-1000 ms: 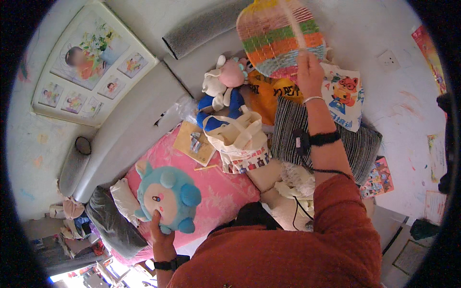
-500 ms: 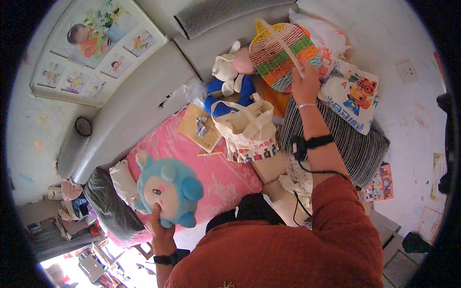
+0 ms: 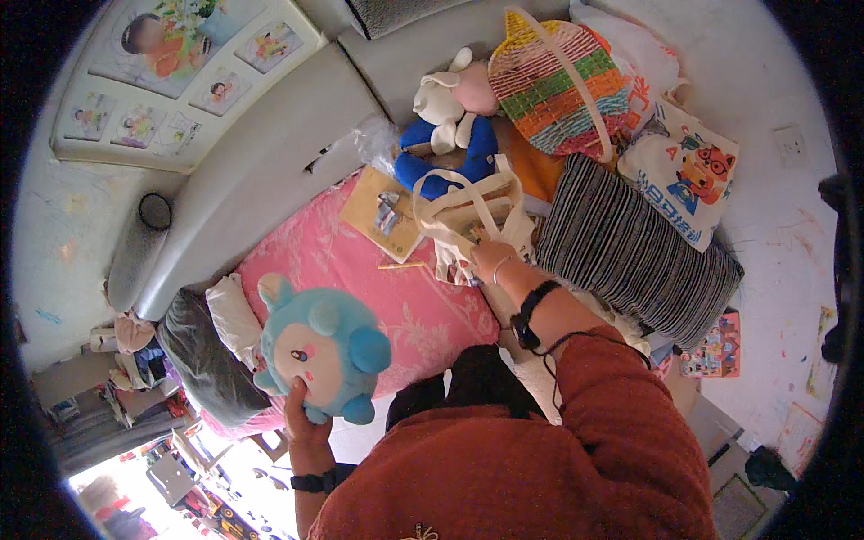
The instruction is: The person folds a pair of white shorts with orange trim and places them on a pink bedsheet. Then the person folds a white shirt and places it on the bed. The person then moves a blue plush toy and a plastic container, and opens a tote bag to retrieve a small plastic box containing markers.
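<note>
1. Left hand [image 3: 308, 418] has the blue plush toy [image 3: 346, 315], thumb pressed on its pale front, other fingers mostly hidden behind, toy held over the pink bedspread [image 3: 432, 310].
2. Right hand [image 3: 495, 259] is at the cream tote bag [image 3: 453, 255]; fingers are partly hidden, so honestly can't tell how closed they are.
3. Tote's near the striped cushion [image 3: 634, 247] and blue neck pillow [image 3: 483, 142].
</note>
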`<state>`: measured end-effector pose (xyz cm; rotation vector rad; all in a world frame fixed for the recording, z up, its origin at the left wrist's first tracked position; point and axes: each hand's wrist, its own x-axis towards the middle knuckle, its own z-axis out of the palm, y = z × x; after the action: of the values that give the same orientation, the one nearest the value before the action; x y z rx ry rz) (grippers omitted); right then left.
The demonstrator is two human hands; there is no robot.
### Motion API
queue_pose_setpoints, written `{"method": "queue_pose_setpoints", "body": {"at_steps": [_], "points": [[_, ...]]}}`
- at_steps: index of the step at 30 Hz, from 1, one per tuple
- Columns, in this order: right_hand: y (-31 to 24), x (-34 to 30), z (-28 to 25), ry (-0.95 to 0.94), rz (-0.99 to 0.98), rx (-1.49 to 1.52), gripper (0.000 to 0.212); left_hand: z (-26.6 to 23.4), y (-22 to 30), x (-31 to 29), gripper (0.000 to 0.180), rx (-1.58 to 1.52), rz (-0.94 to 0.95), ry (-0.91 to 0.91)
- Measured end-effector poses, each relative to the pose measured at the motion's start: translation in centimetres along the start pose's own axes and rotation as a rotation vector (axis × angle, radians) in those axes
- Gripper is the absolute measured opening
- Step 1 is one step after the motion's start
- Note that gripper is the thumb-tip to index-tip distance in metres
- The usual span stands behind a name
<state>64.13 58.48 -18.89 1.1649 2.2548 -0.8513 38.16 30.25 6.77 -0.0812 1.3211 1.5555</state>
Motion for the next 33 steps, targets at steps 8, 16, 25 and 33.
{"method": "queue_pose_setpoints", "body": {"at_steps": [8,16,25,33], "points": [[-0.2,-7.5,6.4,0.410,-0.039,0.157,0.010,1.2,0.1,0.5,0.068,0.089,0.035,-0.037],[-2.1,-11.0,2.0,0.713,-0.155,0.370,0.010,1.5,0.4,0.8,0.069,0.079,0.009,-0.065],[-4.2,-16.7,-1.6,0.569,-0.183,0.376,0.014,2.4,0.9,0.2,0.069,0.110,0.089,-0.094],[-2.7,-17.1,-9.9,0.848,-0.337,0.470,0.013,3.3,1.0,-1.1,0.067,0.399,0.250,-0.053]]}}
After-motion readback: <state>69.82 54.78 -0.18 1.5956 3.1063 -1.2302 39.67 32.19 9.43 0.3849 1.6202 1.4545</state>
